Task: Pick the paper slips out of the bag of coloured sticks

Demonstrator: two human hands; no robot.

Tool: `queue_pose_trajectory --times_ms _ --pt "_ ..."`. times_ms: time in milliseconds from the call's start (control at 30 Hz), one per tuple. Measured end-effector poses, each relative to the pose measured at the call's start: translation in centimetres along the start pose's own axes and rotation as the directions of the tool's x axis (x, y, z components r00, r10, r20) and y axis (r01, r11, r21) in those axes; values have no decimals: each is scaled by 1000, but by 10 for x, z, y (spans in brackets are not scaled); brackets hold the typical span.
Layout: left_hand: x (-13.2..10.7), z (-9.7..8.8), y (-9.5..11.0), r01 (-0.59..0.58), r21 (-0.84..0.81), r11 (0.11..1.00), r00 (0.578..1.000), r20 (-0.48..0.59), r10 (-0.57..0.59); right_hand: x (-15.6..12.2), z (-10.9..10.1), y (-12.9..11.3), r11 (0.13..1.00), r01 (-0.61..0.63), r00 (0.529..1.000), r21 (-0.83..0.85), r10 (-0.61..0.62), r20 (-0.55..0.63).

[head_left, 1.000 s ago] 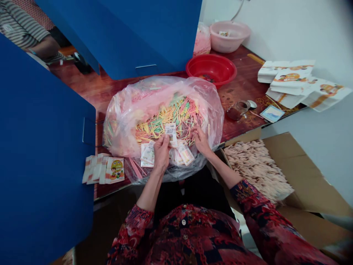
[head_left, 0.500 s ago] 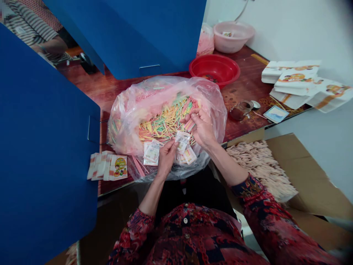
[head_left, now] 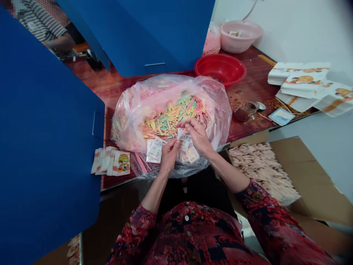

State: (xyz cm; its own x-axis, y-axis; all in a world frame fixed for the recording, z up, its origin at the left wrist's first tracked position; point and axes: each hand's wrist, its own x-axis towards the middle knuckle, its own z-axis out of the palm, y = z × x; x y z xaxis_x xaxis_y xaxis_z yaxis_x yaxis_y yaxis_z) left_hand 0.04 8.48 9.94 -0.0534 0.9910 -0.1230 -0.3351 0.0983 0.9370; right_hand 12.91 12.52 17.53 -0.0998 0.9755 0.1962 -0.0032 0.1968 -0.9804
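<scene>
My left hand (head_left: 169,152) pinches a small printed packet (head_left: 183,139) between thumb and fingers. At the packet's top edge, my right hand (head_left: 197,134) is closed, its fingers bent over the opening. The thin coloured sticks in it are mostly hidden by the fingers. Behind both hands a large clear plastic bag (head_left: 220,97) lies open, full of loose yellow, green and pink sticks (head_left: 165,119). More small packets (head_left: 154,149) rest on the bag's front edge left of my left hand, and several packets with sticks showing (head_left: 191,154) lie below my right hand.
Flat printed packets (head_left: 121,163) are stacked at the table's left. Blue panels (head_left: 138,33) stand left and behind. At right are a red basin (head_left: 198,70), a pink basin (head_left: 239,44), a glass jar (head_left: 245,110), white printed bags (head_left: 302,81) and a filled carton (head_left: 261,169). Another person's arm (head_left: 62,42) shows upper left.
My right hand has moved down and left with the sticks, from above the pile to the packet's top edge. My left hand keeps hold of the packet. The view has shifted slightly.
</scene>
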Motion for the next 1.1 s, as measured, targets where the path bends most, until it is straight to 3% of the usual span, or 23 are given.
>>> queue_pose_trajectory --times_ms 133,300,367,500,600,867,967,1100 --pt "1 5 7 48 -155 987 999 3 -48 -4 0 -2 998 19 993 -62 -11 115" --pt "3 6 19 84 -314 946 996 -14 -93 -5 -3 11 995 33 999 -90 -29 45" --pt "2 5 22 92 -319 943 995 -11 -100 -5 -4 18 992 -5 1000 -127 8 24" --pt "0 2 23 159 -323 933 987 44 -153 -4 -3 26 996 -93 993 7 93 -68" --pt "-1 -1 20 195 -303 933 981 70 -182 -5 -2 25 996 -91 993 22 92 -74" --pt "-2 -6 15 139 -258 956 986 -56 -158 -12 3 22 997 -5 1000 -76 3 -24" --pt "-3 -7 15 154 -309 939 979 -81 -187 -10 1 28 999 -26 996 -43 22 -83" --pt "-4 -7 15 161 -346 924 977 -79 -200 -11 0 33 997 -74 994 3 74 -79"
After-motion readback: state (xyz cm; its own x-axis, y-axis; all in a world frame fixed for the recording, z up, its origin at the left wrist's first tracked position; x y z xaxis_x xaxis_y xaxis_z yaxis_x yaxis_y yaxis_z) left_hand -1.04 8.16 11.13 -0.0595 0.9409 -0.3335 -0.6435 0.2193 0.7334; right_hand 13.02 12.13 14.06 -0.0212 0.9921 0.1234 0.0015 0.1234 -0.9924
